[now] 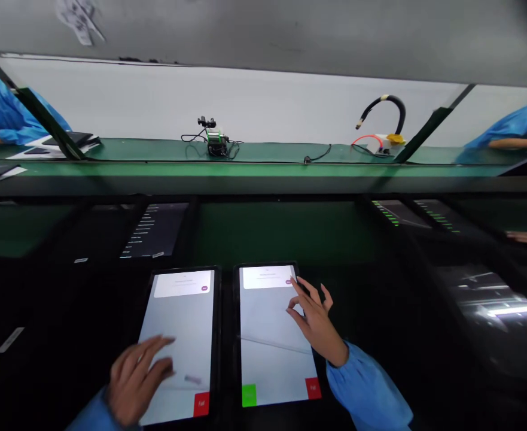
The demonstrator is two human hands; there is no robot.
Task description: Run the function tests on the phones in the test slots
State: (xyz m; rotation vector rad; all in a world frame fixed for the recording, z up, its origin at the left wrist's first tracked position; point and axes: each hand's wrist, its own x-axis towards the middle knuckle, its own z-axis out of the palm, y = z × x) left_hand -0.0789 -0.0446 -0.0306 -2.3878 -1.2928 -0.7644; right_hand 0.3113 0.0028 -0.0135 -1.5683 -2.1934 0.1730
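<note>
Two tablets lie side by side on the dark bench, their screens lit pale. Over the lower left part of the left tablet [182, 335] hovers my left hand [137, 374], fingers apart and holding nothing. A red "Fail" square shows at that screen's lower right. At the upper right of the right tablet [270, 329] is my right hand [314, 317]. One finger reaches to the small round button in the white pop-up, while the thumb curls toward another finger; nothing is held. Green and red squares mark this screen's bottom corners.
Farther back lie a dark tablet with white lines [158, 230] and tablets with green lines [398, 214]. A green shelf [263, 151] carries a small cabled device [217, 142] and a black bent hose [398, 108]. Co-workers' blue sleeves [16, 108] show at both sides.
</note>
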